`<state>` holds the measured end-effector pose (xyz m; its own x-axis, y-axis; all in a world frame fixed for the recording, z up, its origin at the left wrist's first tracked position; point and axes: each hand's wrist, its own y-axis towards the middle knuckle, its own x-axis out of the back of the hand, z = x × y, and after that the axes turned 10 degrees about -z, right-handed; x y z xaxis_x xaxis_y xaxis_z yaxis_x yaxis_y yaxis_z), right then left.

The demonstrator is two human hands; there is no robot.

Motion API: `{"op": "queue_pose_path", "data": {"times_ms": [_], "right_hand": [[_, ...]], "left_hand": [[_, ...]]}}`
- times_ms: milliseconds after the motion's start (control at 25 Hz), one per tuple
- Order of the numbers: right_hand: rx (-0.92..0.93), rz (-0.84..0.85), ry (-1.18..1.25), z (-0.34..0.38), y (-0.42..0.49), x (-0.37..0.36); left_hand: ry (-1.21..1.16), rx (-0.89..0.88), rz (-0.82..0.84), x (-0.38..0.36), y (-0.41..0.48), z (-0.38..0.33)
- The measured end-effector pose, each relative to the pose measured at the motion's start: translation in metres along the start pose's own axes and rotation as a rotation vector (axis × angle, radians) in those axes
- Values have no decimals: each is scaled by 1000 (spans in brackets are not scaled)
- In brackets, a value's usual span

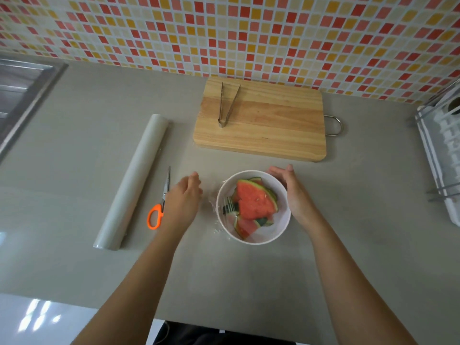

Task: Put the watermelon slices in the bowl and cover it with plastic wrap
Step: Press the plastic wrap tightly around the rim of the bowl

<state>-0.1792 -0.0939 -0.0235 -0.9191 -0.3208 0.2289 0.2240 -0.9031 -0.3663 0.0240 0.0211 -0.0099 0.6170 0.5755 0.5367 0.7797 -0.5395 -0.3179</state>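
A white bowl point(281, 229) stands on the grey counter and holds several watermelon slices point(254, 200). Clear plastic wrap point(225, 204) lies over the bowl and bunches in wrinkles at its left side. My right hand point(292, 190) rests against the bowl's right rim with straight fingers. My left hand point(183, 200) hovers a little left of the bowl, fingers relaxed, apart from the rim and holding nothing. The plastic wrap roll point(134, 180) lies further left.
Orange-handled scissors point(160, 204) lie between the roll and my left hand. A wooden cutting board point(273, 125) with metal tongs point(227, 104) sits behind the bowl. A sink point(22, 95) is at far left, a white dish rack point(443, 155) at far right.
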Motion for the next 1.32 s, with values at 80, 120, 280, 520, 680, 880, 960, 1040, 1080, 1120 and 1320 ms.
{"op": "queue_pose_path", "data": {"times_ms": [80, 120, 280, 520, 680, 880, 960, 1040, 1080, 1120, 1320], "right_hand": [[-68, 41, 99, 3, -4, -4], [-88, 52, 140, 2, -9, -5], [-120, 14, 306, -9, -46, 6], [-233, -261, 307, -43, -81, 22], [-178, -225, -187, -23, -40, 45], [-360, -26, -174, 15, 12, 47], [-332, -45, -93, 19, 18, 47], [-328, -77, 47, 17, 22, 45], [-339, -109, 109, 16, 23, 42], [-345, -148, 146, 14, 23, 38], [-329, -292, 168, 11, 18, 23]], "left_hand": [[-131, 232, 99, -4, -34, 18], [-179, 335, 165, -6, -48, 20], [-232, 372, 267, -17, -45, 0], [-170, 30, 293, -52, 7, -55], [269, -25, 193, -50, 16, -47], [250, 128, 447, -61, 9, -63], [183, 138, 500, -64, 11, -69], [27, 158, 574, -65, 17, -69], [-49, 155, 583, -64, 19, -66], [-141, 161, 572, -66, 20, -64], [-446, 242, 414, -71, 11, -56]]}}
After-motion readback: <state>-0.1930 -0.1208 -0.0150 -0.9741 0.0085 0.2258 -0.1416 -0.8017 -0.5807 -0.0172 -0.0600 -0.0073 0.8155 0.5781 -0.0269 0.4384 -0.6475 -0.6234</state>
